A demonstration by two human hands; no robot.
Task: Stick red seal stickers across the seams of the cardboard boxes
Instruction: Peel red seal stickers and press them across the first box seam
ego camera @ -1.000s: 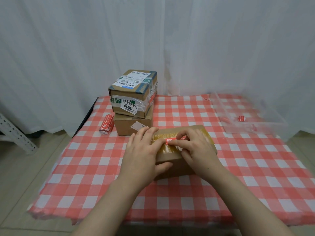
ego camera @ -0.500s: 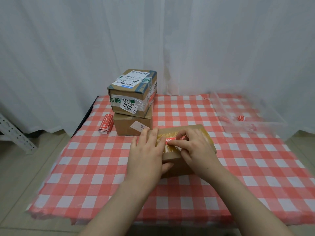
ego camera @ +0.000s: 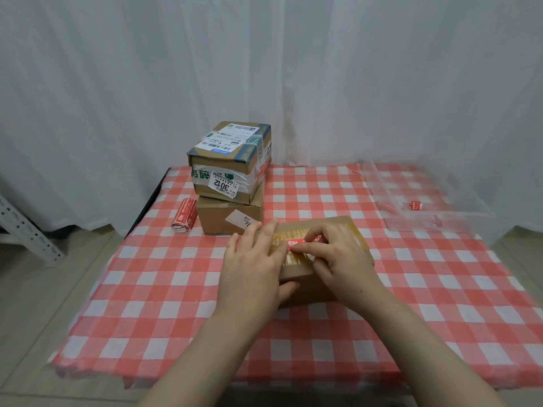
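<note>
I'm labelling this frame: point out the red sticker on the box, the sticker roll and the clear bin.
red sticker [ego camera: 295,241]: head view, its bare left end
sticker roll [ego camera: 184,214]: head view, middle of its side
clear bin [ego camera: 464,221]: head view, its near wall

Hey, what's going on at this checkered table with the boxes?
A person is sealing the cardboard box nearest them. Their left grip lies flat on its taped top, steadying it, while the right grip pinches a red seal sticker down against that top. Behind it, two stacked boxes sit with a sticker roll beside them.
</note>
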